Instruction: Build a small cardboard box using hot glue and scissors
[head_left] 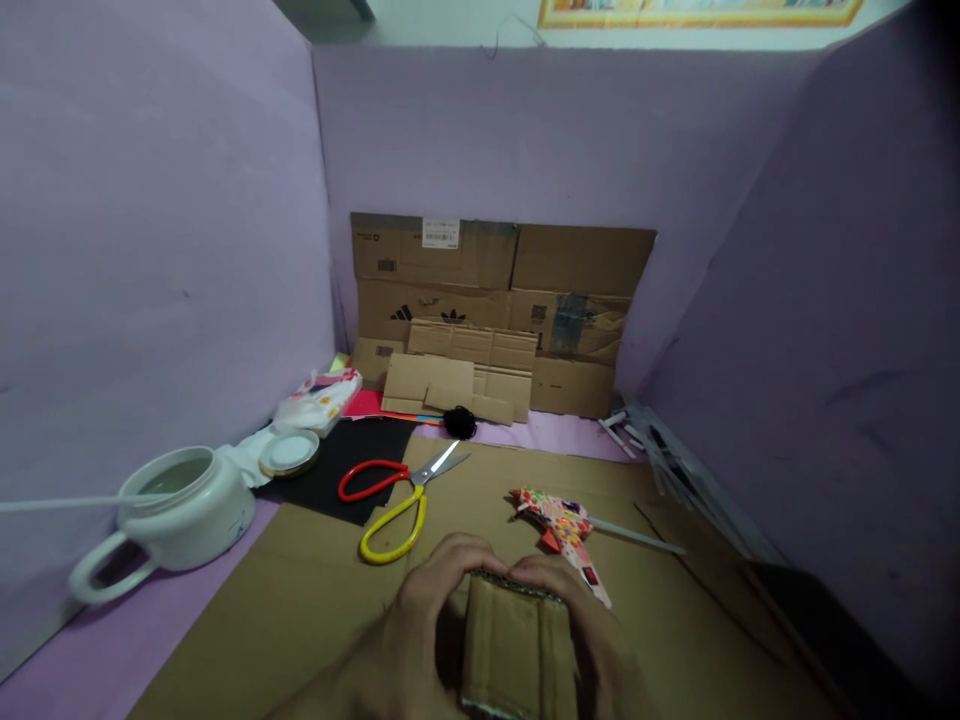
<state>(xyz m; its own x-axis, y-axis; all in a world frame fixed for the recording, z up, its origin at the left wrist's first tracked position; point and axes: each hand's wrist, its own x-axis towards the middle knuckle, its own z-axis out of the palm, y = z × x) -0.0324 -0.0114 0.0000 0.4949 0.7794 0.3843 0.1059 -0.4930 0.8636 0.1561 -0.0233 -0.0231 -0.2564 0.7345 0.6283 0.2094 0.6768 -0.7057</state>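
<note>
I'm seeing plain brown on the cardboard block [517, 650], and a duller brown is running across the cardboard mat [285, 590]. The scissors [418, 479] are showing one red handle, one yellow, and silvery blades. The glue gun [562, 520] is flaunting a busy print of red, orange and pink on white, while its glue stick [637, 535] is looking cloudy white. Solid black is filling the paper sheet [337, 475] and the yarn bundle [460, 422]. The flattened carton [465, 265] is bearing black logos on brown, the handled pot [195, 525] is gleaming white, and lavender is covering the partition walls [165, 200].
</note>
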